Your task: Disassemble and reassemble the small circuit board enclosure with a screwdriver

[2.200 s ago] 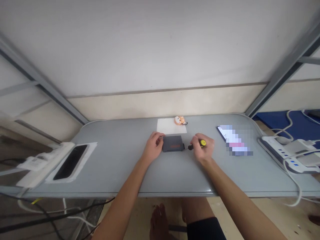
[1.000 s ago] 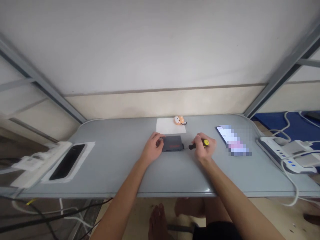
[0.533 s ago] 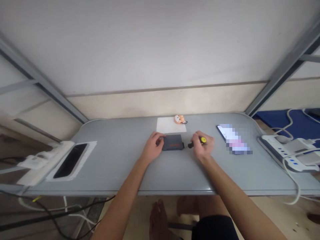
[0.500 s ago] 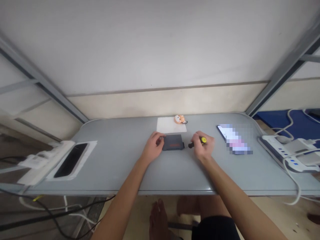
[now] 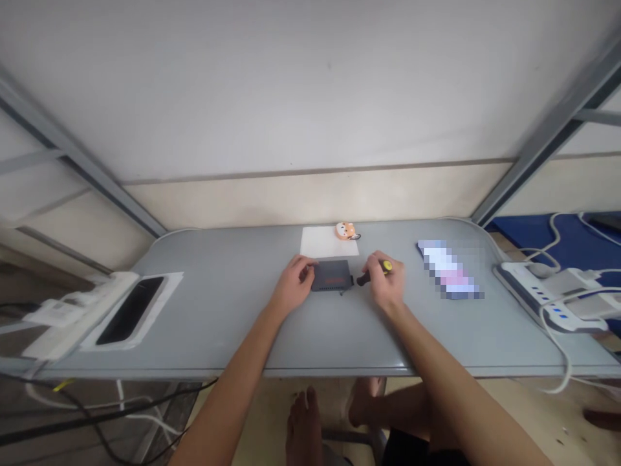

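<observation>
A flat dark grey box (image 5: 331,276) with red lettering and a row of small slots on its near side lies on the desk in front of me. My left hand (image 5: 295,279) grips its left edge, fingers curled and thumb against the side. My right hand (image 5: 387,277) is closed around a screwdriver (image 5: 386,266) with a black and yellow handle. The screwdriver points left at the box's near right corner, where a small dark piece sticks out. Whether its tip touches the box I cannot tell.
Behind the box lie a white sheet (image 5: 317,242) and an orange and white fox-faced case (image 5: 345,231). A lit phone (image 5: 449,268) is at right, near a power strip (image 5: 548,294) with cables. At left are a black phone (image 5: 130,310) and a white power strip (image 5: 92,310).
The screwdriver has come closer to the box's right corner, moving left with my right hand. My left hand keeps its hold on the box. The whole view has shifted slightly.
</observation>
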The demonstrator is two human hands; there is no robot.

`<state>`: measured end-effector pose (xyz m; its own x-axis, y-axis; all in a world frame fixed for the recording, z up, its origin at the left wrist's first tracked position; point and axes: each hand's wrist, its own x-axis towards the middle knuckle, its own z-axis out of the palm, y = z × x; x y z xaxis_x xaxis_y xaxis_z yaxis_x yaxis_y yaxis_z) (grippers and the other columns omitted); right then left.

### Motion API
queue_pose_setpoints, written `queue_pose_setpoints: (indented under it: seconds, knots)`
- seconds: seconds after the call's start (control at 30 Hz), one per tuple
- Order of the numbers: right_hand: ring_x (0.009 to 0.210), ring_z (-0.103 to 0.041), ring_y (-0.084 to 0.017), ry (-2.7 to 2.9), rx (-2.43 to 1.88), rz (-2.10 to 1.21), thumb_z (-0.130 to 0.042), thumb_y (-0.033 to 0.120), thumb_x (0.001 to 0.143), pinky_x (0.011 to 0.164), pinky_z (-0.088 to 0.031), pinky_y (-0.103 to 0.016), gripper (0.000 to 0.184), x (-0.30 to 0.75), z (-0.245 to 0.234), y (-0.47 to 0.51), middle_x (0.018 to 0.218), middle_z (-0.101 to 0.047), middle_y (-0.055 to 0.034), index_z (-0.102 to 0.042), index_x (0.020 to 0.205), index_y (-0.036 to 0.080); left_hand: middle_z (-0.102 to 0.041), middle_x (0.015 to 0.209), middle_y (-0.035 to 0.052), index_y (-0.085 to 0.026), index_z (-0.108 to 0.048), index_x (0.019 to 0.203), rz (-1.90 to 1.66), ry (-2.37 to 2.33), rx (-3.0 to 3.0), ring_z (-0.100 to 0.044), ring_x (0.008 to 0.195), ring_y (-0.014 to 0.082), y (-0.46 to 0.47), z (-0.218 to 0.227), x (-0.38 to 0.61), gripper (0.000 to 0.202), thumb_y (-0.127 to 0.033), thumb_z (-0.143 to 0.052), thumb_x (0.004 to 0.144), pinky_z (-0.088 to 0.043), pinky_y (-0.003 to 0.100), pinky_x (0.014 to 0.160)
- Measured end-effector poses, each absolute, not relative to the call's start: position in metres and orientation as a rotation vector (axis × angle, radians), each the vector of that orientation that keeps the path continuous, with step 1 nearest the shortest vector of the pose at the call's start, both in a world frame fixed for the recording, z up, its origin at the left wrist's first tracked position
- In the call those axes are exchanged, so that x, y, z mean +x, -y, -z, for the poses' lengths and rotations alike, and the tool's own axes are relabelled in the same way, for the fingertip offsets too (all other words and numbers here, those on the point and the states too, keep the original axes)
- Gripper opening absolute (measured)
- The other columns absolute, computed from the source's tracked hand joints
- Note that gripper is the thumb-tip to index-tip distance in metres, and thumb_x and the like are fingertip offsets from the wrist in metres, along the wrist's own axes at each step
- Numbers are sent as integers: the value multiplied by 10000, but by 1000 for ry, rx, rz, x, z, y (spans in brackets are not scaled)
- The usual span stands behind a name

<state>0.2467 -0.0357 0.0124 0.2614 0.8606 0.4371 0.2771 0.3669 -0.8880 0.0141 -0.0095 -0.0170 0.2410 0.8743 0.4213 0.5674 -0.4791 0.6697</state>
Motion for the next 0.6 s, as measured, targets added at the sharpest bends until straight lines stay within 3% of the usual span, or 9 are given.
queue_pose_setpoints:
  seconds: [0.27, 0.6]
  knots:
    - [648, -603, -152, 1582, -1044, -671, -539, 376, 987, 660, -456, -268, 356, 231, -14, 40, 670, -666, -10, -688, 717, 198, -648, 1035, 43, -218, -677, 1065, -1126, -1345, 2135, -617, 842, 144, 7, 20, 13, 182, -162, -514, 1005, -525, 284, 778]
    - [692, -649, -163, 1582, -988, -707, -545, 365, 1003, 681, -475, -272, 343, 229, -15, 44, 714, -707, -17, -679, 730, 206, -649, 1026, 49, -216, -680, 1059, -1146, -1369, 2115, -613, 825, 142, 8, 19, 13, 179, -210, -503, 1030, -524, 277, 753]
